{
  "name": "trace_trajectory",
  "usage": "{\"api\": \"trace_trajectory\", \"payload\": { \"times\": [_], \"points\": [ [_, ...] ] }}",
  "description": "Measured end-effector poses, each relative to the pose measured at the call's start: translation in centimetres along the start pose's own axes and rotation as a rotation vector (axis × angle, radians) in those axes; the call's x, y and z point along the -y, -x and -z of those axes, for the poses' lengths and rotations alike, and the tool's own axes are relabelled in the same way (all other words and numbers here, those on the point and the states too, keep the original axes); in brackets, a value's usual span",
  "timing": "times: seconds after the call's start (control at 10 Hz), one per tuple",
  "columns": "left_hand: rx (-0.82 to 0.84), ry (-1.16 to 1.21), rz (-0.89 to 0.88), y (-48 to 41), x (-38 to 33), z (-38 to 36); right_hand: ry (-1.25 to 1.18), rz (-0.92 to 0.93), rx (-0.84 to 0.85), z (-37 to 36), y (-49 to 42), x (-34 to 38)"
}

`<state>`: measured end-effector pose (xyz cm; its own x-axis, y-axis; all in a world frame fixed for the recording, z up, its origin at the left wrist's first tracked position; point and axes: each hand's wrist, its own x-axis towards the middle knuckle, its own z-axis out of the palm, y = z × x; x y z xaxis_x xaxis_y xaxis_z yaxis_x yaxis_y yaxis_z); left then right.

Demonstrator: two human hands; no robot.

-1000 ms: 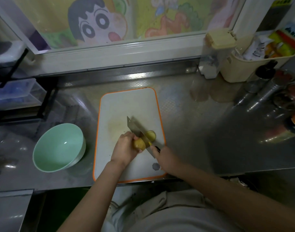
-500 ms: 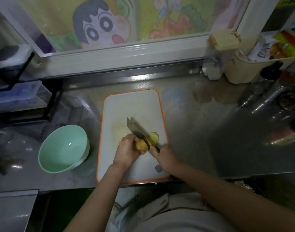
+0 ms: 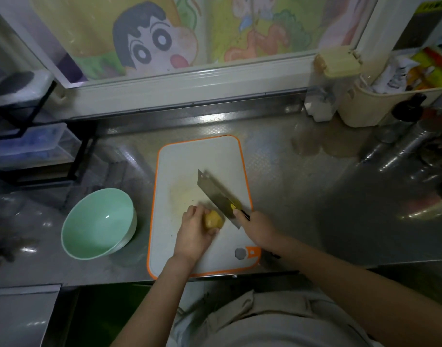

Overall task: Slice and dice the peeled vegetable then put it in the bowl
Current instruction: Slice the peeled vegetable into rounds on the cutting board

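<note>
A peeled yellow potato [image 3: 213,219] lies on the white cutting board with an orange rim [image 3: 197,161]. My left hand [image 3: 193,230] grips the potato from the left. My right hand [image 3: 258,227] holds the handle of a cleaver [image 3: 216,192], whose blade stands just right of the potato, angled toward the far left. A cut yellow slice [image 3: 236,204] lies behind the blade, mostly hidden. A pale green bowl [image 3: 98,222] stands left of the board with nothing in it.
The steel counter [image 3: 315,196] runs to a window sill at the back. A cream container [image 3: 336,78], a basket of packets [image 3: 395,96] and metal jars [image 3: 410,144] crowd the right rear. A black rack with plastic drawers [image 3: 32,144] stands far left.
The cleaver has shifted slightly off the potato to its right, and the cut slice now sits behind the blade. My left hand still holds the potato. The view has shifted a little.
</note>
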<state>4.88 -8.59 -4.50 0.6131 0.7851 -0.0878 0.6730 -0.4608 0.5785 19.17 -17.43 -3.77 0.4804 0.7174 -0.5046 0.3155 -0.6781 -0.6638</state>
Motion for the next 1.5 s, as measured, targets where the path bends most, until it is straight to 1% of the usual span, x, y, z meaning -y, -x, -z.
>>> {"api": "trace_trajectory", "payload": {
  "times": [0.2, 0.3, 0.5, 0.6, 1.0, 1.1, 1.2, 1.3, 1.4, 1.5],
  "points": [
    [0.005, 0.075, -0.002, 0.6, -0.1, -0.2, 0.019, 0.032, 0.019, 0.7, 1.5, 0.6],
    [-0.017, 0.111, 0.015, 0.5, 0.0, 0.1, -0.015, 0.032, 0.043, 0.8, 2.2, 0.3],
    [-0.053, 0.082, 0.012, 0.4, 0.3, -0.1, -0.109, 0.028, 0.113, 1.6, 3.8, 0.8],
    [-0.075, 0.089, 0.017, 0.7, 0.5, -0.3, -0.096, 0.031, 0.120, 1.9, 4.5, 1.0],
    [-0.086, 0.108, 0.058, 0.7, -0.3, 0.2, -0.002, 0.066, 0.126, 2.2, 5.8, 1.4],
    [-0.090, 0.095, 0.057, 0.7, -0.4, 0.2, 0.036, 0.074, 0.099, 2.0, 5.9, 1.3],
    [-0.095, 0.093, 0.050, 0.7, -0.5, 0.1, 0.101, 0.056, 0.101, 1.7, 6.3, 1.2],
    [-0.099, 0.085, 0.039, 0.7, -0.6, -0.1, 0.053, -0.015, 0.106, 1.5, 6.2, 1.2],
    [-0.078, 0.028, -0.001, 0.6, -0.6, -0.5, 0.230, -0.047, 0.128, 1.8, 6.5, 2.9],
    [-0.076, -0.007, -0.026, 0.7, -0.6, -0.8, 0.193, -0.018, 0.114, 1.6, 5.5, 2.9]
  ]
}}
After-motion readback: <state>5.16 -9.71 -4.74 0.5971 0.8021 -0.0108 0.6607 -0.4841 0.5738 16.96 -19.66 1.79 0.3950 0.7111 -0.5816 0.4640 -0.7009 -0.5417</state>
